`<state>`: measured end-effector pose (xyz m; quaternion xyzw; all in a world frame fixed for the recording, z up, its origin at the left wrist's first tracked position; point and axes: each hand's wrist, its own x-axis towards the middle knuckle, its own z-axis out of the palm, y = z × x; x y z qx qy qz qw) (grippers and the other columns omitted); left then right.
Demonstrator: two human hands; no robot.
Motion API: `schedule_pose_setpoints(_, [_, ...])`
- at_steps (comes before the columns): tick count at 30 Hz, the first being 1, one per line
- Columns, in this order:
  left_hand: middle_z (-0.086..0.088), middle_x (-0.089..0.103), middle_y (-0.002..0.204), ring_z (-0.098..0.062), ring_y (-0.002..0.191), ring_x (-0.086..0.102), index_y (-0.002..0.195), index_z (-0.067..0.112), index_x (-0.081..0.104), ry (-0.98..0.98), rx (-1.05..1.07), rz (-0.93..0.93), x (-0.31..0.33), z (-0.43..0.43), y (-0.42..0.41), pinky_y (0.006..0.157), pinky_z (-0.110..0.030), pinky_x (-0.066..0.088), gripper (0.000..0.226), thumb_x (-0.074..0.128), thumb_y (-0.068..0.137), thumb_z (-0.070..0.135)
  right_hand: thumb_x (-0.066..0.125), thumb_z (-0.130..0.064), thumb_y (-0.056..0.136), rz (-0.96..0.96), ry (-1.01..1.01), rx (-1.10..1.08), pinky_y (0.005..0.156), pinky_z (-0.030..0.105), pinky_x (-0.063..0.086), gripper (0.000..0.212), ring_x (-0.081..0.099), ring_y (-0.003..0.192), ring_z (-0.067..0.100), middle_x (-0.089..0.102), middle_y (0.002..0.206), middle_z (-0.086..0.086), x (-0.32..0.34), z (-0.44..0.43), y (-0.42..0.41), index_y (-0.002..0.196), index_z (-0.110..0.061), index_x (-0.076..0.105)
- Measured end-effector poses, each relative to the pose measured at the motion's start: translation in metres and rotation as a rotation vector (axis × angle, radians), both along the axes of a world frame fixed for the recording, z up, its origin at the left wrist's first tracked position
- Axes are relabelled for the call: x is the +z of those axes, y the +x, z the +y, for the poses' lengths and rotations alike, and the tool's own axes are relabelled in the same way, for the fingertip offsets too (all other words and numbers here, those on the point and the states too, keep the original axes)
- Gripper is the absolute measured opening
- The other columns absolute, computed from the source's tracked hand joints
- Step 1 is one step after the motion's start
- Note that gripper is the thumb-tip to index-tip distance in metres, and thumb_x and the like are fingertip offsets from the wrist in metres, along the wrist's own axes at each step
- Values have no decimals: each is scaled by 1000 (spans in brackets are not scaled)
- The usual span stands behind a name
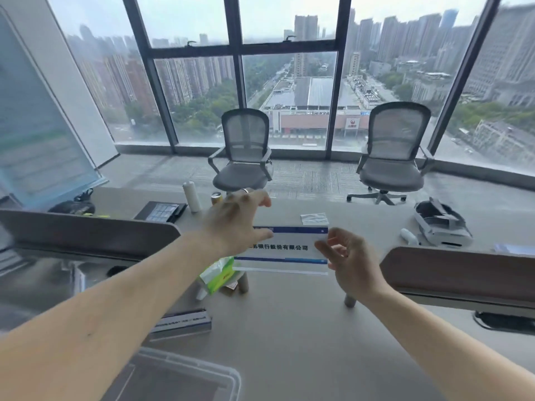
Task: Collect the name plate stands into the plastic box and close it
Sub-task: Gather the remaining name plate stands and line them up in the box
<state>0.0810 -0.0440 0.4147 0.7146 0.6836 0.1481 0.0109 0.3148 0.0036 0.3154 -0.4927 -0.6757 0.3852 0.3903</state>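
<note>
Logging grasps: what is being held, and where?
The name plate stand: right hand pinches its right edge; left hand covers its left end, grip unclear.

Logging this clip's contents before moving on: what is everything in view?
name plate stand: 1, blue and white, centre of view
other stands: number unclear, blurred, lying near left
plastic box: 1, clear, bottom left
tissue pack: 1, green, left of the held stand
office chairs: 2, grey, by the window
headset: 1, white, far right
bottle: 1, white, far side
can: 1, yellowish, beside the bottle
left hand: 1, spread at the stand's left end
right hand: 1, pinches its right end
</note>
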Motion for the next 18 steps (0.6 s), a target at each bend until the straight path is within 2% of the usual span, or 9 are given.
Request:
schedule_pose_setpoints(3, [1,62,120,-25,113,60,126,31,57,-183,-73,194,12,-27,16,81,-32,43,36,64,93,42,72,-30,93,-14,56,14,59,21,43,33,55,56,-1,61,59,-15,19,-37,-16,67,-38,53])
schedule_pose_setpoints(5, [-2,61,107,-28,102,62,101,31,59,-234,-78,233,19,-45,9,77,-35,45,9,58,97,39,72,-30,93,-34,100,6,58,15,43,30,60,61,-3,65,63,-12,31,-61,-25,69,-36,54])
schedule_pose_setpoints(7, [2,55,90,-24,87,58,76,29,44,-259,-118,269,25,-65,-5,72,-35,42,28,57,99,39,72,-28,93,-70,141,2,60,11,44,31,66,69,-4,69,66,-15,41,-84,-34,69,-37,56])
schedule_pose_setpoints(8, [3,52,85,-23,83,55,74,29,40,-263,-141,287,27,-77,-12,70,-34,41,32,57,100,38,72,-27,93,-82,160,5,61,10,45,32,67,72,-4,70,68,-18,45,-96,-40,68,-39,57])
schedule_pose_setpoints(10, [4,51,83,-22,81,55,81,28,43,-235,-172,335,34,-101,-28,69,-34,42,25,57,100,37,70,-28,94,-143,183,7,69,15,48,26,69,82,-6,73,76,-17,48,-118,-57,73,-37,59])
schedule_pose_setpoints(12, [2,52,84,-23,80,57,85,25,46,-206,-181,390,39,-125,-51,69,-36,46,21,57,100,34,68,-34,94,-282,217,12,80,27,54,9,68,96,0,73,93,-15,45,-138,-78,90,-30,61])
schedule_pose_setpoints(15, [1,52,87,-23,81,56,85,23,47,-223,-155,381,48,-167,-103,76,-38,51,21,57,100,34,68,-40,92,-504,218,55,90,36,54,36,64,107,12,67,113,-8,37,-174,-121,121,-25,55])
schedule_pose_setpoints(16, [1,51,89,-23,84,55,86,22,49,-232,-143,363,50,-183,-123,77,-36,48,20,58,100,34,68,-42,92,-540,233,74,90,36,54,42,63,108,14,66,115,-7,34,-185,-138,127,-26,52])
schedule_pose_setpoints(18, [3,51,93,-22,91,55,90,23,54,-257,-107,348,53,-209,-168,78,-34,43,14,58,99,33,67,-43,92,-579,261,141,86,36,55,36,65,103,15,67,111,-8,33,-210,-176,122,-28,55])
